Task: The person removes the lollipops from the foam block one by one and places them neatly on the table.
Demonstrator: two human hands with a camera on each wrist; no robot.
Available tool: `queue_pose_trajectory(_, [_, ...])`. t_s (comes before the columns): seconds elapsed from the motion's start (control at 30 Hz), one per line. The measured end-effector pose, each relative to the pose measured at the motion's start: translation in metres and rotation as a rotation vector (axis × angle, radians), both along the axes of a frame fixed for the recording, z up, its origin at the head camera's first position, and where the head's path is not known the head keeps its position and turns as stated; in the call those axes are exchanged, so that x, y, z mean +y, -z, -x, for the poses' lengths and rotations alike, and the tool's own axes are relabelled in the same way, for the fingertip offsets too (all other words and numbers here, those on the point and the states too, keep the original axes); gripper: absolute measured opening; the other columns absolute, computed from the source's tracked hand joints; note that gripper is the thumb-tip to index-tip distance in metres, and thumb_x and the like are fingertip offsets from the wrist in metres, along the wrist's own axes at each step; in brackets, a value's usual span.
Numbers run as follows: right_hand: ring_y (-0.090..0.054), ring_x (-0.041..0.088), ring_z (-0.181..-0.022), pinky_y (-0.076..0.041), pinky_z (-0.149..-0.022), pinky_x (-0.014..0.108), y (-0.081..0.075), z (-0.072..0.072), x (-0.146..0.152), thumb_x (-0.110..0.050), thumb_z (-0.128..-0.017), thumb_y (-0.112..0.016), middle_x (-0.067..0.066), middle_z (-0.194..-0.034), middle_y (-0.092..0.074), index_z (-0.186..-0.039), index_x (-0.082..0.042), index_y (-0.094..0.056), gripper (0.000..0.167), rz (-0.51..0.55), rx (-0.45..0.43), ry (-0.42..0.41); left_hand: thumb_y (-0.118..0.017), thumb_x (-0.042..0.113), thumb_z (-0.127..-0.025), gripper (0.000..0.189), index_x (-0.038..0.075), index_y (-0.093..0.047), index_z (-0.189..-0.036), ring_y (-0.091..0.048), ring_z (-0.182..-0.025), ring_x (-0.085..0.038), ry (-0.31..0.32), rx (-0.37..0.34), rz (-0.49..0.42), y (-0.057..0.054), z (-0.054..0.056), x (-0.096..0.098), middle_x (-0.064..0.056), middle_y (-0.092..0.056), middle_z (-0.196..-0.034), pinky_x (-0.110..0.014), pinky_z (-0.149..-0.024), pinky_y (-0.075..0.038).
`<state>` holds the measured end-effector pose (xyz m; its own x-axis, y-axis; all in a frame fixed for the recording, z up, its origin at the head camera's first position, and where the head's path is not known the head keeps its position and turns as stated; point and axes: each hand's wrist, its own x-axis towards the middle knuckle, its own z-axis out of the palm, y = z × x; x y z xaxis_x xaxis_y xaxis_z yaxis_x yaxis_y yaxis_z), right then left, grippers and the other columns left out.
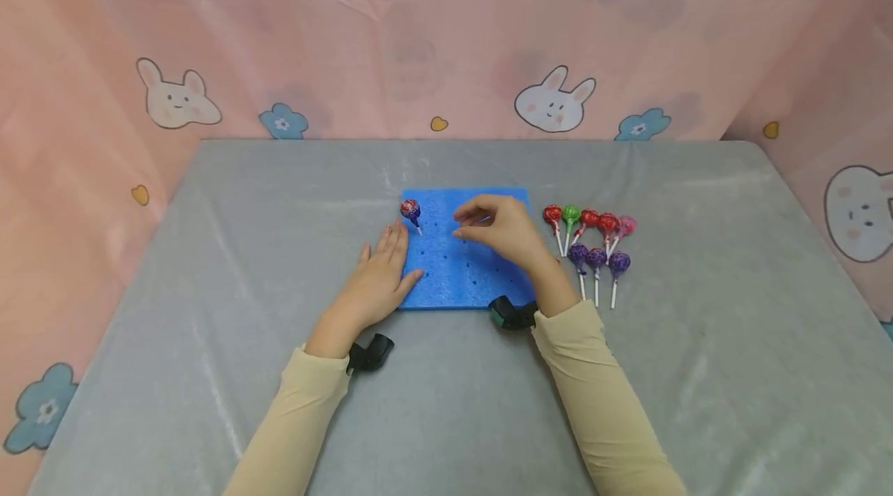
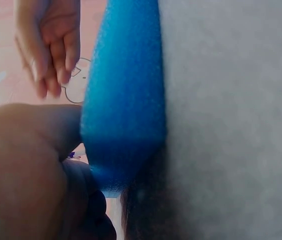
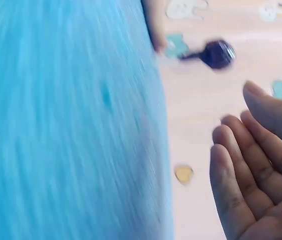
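Note:
A blue foam board (image 1: pixel 453 279) with small holes lies on the table. One lollipop in a red and purple wrapper (image 1: pixel 410 210) stands in the board's far left corner, stick down. My left hand (image 1: pixel 377 279) rests along the board's left edge, fingers straight and thumb over the top; in the left wrist view the thumb (image 2: pixel 46 122) touches the foam's side. Above the board's middle hovers my right hand (image 1: pixel 505 229), holding nothing. The right wrist view shows its fingers (image 3: pixel 251 170) loosely bent, the thumb apart from them.
Right of the board lie several lollipops: red ones (image 1: pixel 552 214), a green one (image 1: pixel 570 214), a pink one (image 1: pixel 627 225) and purple ones (image 1: pixel 618 263) nearer the front. Grey cloth covers the table (image 1: pixel 446 403). A pink printed curtain (image 1: pixel 446 39) hangs behind.

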<state>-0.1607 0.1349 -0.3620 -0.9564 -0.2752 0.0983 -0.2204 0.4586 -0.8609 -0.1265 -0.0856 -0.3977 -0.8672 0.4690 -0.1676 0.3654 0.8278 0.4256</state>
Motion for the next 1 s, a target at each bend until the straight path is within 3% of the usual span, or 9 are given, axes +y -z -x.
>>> queue_pose_trajectory(0.17, [-0.065, 0.024, -0.089, -0.053, -0.076, 0.035, 0.008, 0.004, -0.024, -0.006, -0.081, -0.074, 0.014, -0.101, -0.069, -0.104, 0.003, -0.069, 0.025, 0.069, -0.058, 0.033, -0.036, 0.039, -0.102, 0.071, 0.000, 0.000, -0.149, 0.003, -0.143, -0.026, 0.000, -0.009, 0.010, 0.000, -0.001, -0.001, -0.014, 0.001, -0.156, -0.051, -0.112, -0.003])
queue_pose_trajectory(0.63, [-0.066, 0.024, -0.090, -0.051, -0.081, 0.036, 0.026, 0.012, -0.058, -0.010, -0.080, -0.076, 0.014, -0.102, -0.069, -0.107, 0.001, -0.068, 0.031, 0.142, -0.094, 0.154, -0.035, 0.040, -0.102, 0.071, 0.001, 0.000, -0.150, 0.004, -0.143, -0.025, 0.001, -0.019, 0.015, -0.001, 0.001, -0.001, -0.013, 0.003, -0.156, -0.051, -0.112, -0.003])
queue_pose_trajectory(0.83, [-0.067, 0.028, -0.088, -0.052, -0.081, 0.035, 0.035, 0.013, -0.067, -0.004, -0.079, -0.075, 0.019, -0.095, -0.069, -0.101, 0.006, -0.068, 0.025, 0.221, -0.077, 0.191, -0.036, 0.040, -0.102, 0.071, 0.002, 0.000, -0.150, 0.004, -0.143, -0.024, -0.003, -0.030, 0.017, -0.001, 0.001, -0.001, -0.011, 0.004, -0.156, -0.050, -0.113, -0.002])
queue_pose_trajectory(1.0, [-0.067, 0.028, -0.083, -0.053, -0.076, 0.033, 0.039, 0.012, -0.071, -0.001, -0.079, -0.075, 0.019, -0.090, -0.069, -0.092, 0.006, -0.069, 0.016, 0.224, -0.034, 0.231, -0.036, 0.040, -0.102, 0.070, 0.003, 0.000, -0.150, 0.004, -0.143, -0.024, -0.003, -0.025, 0.013, -0.001, 0.001, -0.001, -0.011, 0.003, -0.157, -0.050, -0.113, -0.003])
